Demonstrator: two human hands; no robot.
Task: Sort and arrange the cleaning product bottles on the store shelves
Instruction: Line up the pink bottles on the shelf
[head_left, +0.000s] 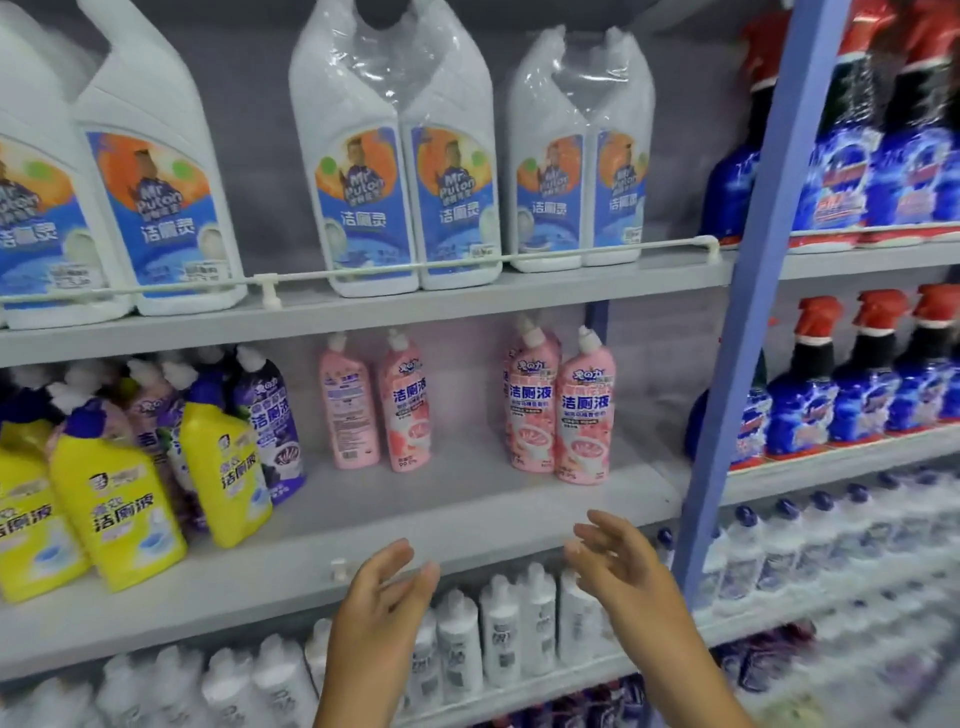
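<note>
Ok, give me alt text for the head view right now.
Both hands, left and right, reach open and empty toward the middle shelf, where four pink bottles stand in two pairs. Yellow bottles crowd its left end; white jugs fill the shelf above.

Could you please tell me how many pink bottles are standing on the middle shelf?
4. Two stand left of centre: one turned back-label out, one beside it. Two stand to the right: one behind, one in front. More may be hidden behind them.
</note>
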